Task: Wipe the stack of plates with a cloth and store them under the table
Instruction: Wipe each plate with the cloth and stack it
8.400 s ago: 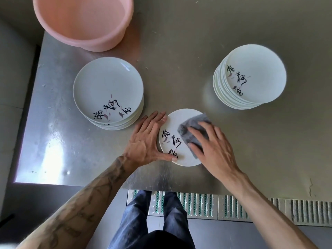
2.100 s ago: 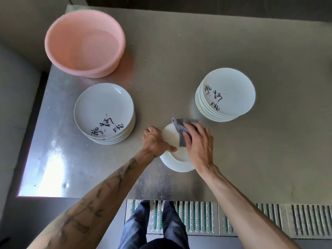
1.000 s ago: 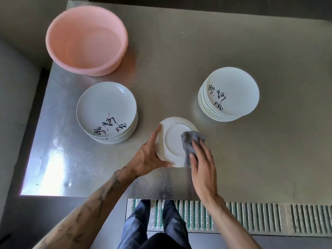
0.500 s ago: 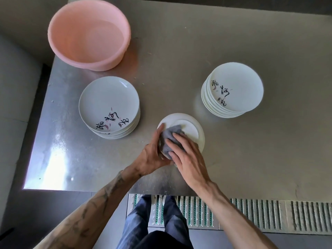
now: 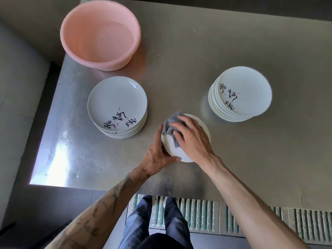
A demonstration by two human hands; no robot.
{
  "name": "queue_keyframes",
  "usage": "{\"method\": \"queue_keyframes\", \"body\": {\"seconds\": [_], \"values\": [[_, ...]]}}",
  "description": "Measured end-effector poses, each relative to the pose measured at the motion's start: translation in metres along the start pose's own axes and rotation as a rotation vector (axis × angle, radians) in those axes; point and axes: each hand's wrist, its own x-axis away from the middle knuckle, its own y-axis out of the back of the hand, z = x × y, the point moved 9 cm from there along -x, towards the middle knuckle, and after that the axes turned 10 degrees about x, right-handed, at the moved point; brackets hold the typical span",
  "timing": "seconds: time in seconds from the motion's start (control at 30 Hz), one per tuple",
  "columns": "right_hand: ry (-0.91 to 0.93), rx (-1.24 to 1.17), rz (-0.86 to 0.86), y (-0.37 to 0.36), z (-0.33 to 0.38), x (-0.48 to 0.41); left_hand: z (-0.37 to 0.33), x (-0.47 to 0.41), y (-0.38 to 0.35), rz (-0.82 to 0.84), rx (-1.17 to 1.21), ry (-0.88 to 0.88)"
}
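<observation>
A single white plate (image 5: pixel 173 150) lies upside down on the steel table (image 5: pixel 251 150), near its front edge. My left hand (image 5: pixel 158 155) grips the plate's left rim, thumb along the near edge. My right hand (image 5: pixel 192 139) presses a grey cloth (image 5: pixel 170 125) onto the plate's underside, fingers curled over the cloth. A stack of white plates with black calligraphy (image 5: pixel 117 106) stands to the left. A taller stack of the same plates (image 5: pixel 240 94) stands to the right.
A pink plastic basin (image 5: pixel 100 33) sits at the table's back left corner. The table's left edge drops off beside the left stack. Below the front edge are my legs in dark trousers (image 5: pixel 154 223) and a ribbed floor grate (image 5: pixel 269 223).
My right hand has slid the cloth across the plate's underside toward its far left rim. My left hand keeps its hold on the left rim. Both stacks stay put.
</observation>
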Motion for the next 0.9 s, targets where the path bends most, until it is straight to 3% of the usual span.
{"method": "queue_keyframes", "body": {"seconds": [0.27, 0.43, 0.6, 0.7, 0.8, 0.9], "values": [[0.101, 0.041, -0.012, -0.001, 0.012, 0.008, 0.001, -0.001, 0.0, -0.013, 0.014, -0.013], [-0.135, 0.023, 0.017, 0.005, -0.041, -0.009, 0.004, -0.001, 0.004, -0.051, -0.016, -0.023], [-0.4, -0.115, -0.045, 0.009, -0.079, 0.061, 0.003, -0.001, 0.003, -0.012, -0.061, -0.004], [-0.457, -0.155, -0.073, 0.003, -0.079, 0.076, 0.003, 0.001, -0.002, 0.04, -0.086, -0.019], [-0.385, -0.134, -0.046, 0.002, -0.072, 0.042, 0.002, 0.0, -0.004, 0.045, -0.127, -0.036], [-0.141, -0.068, -0.007, 0.003, -0.035, 0.007, 0.001, 0.0, -0.005, 0.036, -0.113, -0.033]]}}
